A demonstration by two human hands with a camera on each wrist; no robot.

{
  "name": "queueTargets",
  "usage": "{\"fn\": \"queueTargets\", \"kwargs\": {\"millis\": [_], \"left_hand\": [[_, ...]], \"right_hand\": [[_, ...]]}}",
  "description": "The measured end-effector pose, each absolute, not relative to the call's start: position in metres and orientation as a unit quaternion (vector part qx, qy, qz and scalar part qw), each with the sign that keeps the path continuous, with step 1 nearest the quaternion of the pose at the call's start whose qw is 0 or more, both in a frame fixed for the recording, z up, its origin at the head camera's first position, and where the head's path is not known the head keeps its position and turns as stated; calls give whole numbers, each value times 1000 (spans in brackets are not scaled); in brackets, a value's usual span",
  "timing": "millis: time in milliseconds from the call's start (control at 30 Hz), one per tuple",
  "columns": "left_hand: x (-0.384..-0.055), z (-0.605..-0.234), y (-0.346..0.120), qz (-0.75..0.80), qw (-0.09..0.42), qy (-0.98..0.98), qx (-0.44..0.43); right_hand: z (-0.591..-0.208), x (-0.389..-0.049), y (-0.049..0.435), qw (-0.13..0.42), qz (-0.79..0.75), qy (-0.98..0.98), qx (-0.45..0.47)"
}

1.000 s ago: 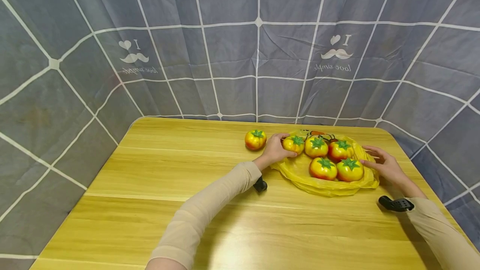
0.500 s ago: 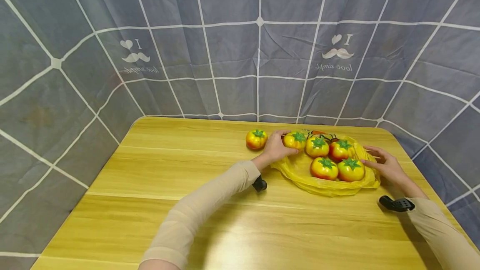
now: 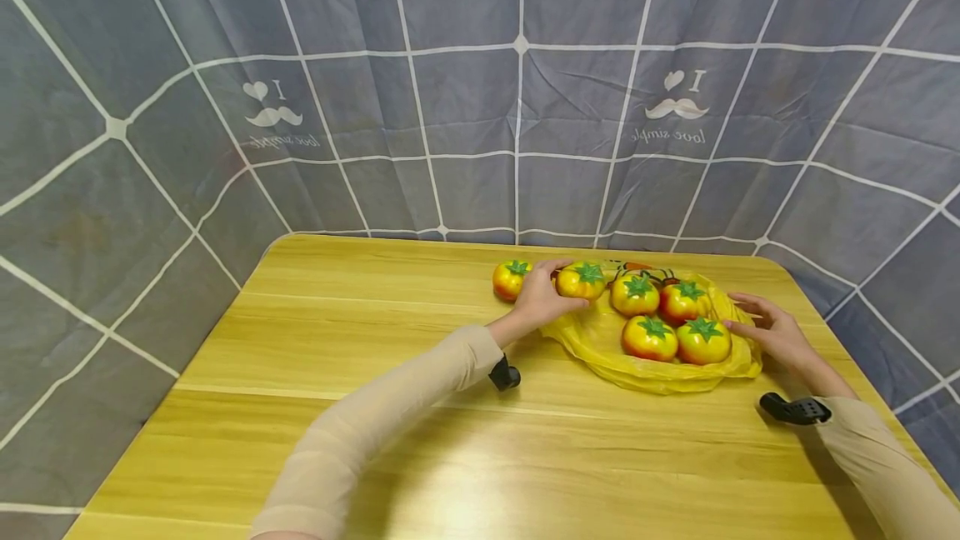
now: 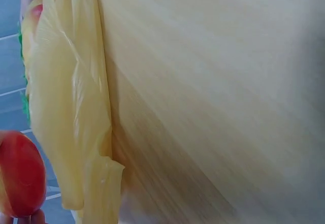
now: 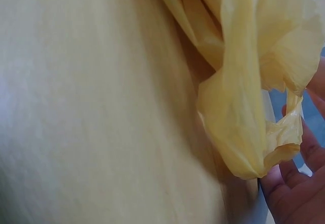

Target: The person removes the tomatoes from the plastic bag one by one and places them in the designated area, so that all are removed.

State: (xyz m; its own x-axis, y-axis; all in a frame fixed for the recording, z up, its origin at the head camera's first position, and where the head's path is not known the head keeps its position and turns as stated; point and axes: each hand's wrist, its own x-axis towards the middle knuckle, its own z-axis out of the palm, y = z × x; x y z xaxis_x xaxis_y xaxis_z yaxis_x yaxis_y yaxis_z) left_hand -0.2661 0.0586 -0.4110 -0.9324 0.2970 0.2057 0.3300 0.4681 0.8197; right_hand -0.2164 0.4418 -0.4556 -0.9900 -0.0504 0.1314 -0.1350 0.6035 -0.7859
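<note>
In the head view my left hand (image 3: 542, 296) grips a yellow-red tomato (image 3: 581, 281) with a green star-shaped top, at the left rim of a spread yellow plastic bag (image 3: 600, 348). The left wrist view shows this tomato's red side (image 4: 23, 176) with fingertips beneath it, beside the bag's crumpled wall (image 4: 71, 107). Several more tomatoes (image 3: 648, 337) sit together in the bag. At the bag's right edge my right hand (image 3: 776, 332) touches the plastic, thumb and fingers spread apart; the right wrist view has its fingers (image 5: 312, 153) against a loose bag strip (image 5: 284, 137).
Another tomato (image 3: 510, 279) stands on the wooden table (image 3: 337, 340), left of the bag and partly behind my left hand. A grey-blue curtain (image 3: 465, 107) with white lines hangs just past the table's far edge.
My left hand has moved slightly left with its tomato, away from the others in the bag, and now overlaps the lone tomato. The right hand has stayed at the bag's edge.
</note>
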Motion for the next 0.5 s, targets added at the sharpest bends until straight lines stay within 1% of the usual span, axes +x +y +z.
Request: {"fn": "queueTargets", "kwargs": {"millis": [500], "left_hand": [[-255, -398, 31, -540, 22, -821, -183]], "right_hand": [[-455, -215, 440, 59, 437, -896, 54]]}}
